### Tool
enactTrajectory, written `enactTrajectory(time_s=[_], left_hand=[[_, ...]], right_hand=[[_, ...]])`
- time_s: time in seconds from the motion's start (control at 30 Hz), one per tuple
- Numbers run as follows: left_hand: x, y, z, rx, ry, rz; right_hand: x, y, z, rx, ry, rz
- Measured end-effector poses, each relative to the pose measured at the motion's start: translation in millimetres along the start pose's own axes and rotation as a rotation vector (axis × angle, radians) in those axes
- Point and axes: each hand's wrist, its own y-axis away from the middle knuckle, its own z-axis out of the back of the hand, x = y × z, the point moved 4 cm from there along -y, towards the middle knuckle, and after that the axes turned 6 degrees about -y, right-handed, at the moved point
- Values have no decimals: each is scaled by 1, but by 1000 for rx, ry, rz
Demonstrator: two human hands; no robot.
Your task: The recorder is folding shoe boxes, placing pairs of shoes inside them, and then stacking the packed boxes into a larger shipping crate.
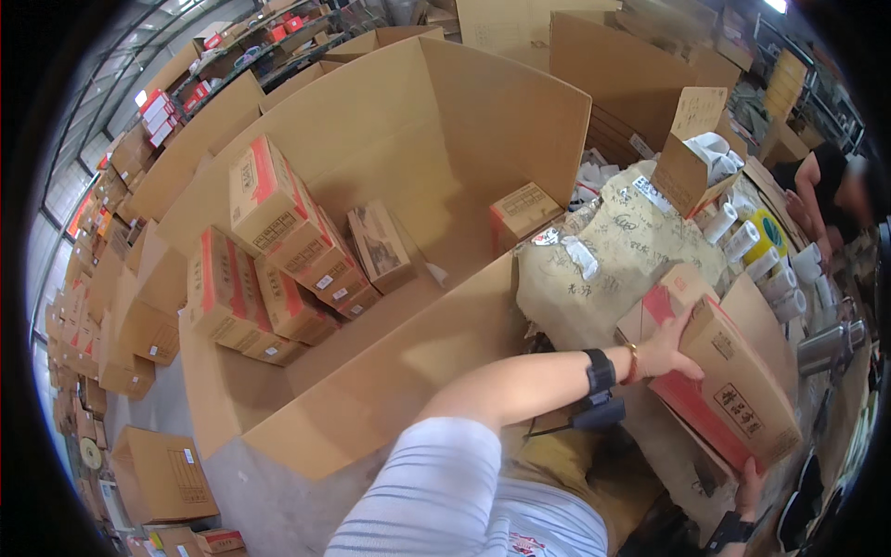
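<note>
A brown and red cardboard box (729,385) with raised flaps is tilted over the right side of the workbench. My left hand (670,353) grips its upper left edge, thumb on the printed face and fingers over the top. At the lower corner, my right hand (749,486) holds the same box from below, its fingers partly hidden. Beneath and behind it, a worn, scribbled covering (622,237) lies on the bench. What the box contains cannot be seen from here.
A huge open carton (371,408) stands to the left, with several red-and-brown boxes (269,195) stacked inside. White rolls (742,241) and a yellow tape roll (768,234) line the bench's far right. Another person (817,190) works beyond them.
</note>
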Motion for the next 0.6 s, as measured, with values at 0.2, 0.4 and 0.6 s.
enactTrajectory(time_s=[0.2, 0.4, 0.6], left_hand=[[-30, 138, 131, -254, 483, 116], [-26, 403, 281, -1291, 821, -702], [-25, 538, 328, -1598, 590, -774]], right_hand=[[69, -29, -63, 347, -173, 388], [116, -89, -199, 90, -198, 381], [51, -111, -228, 62, -53, 384]])
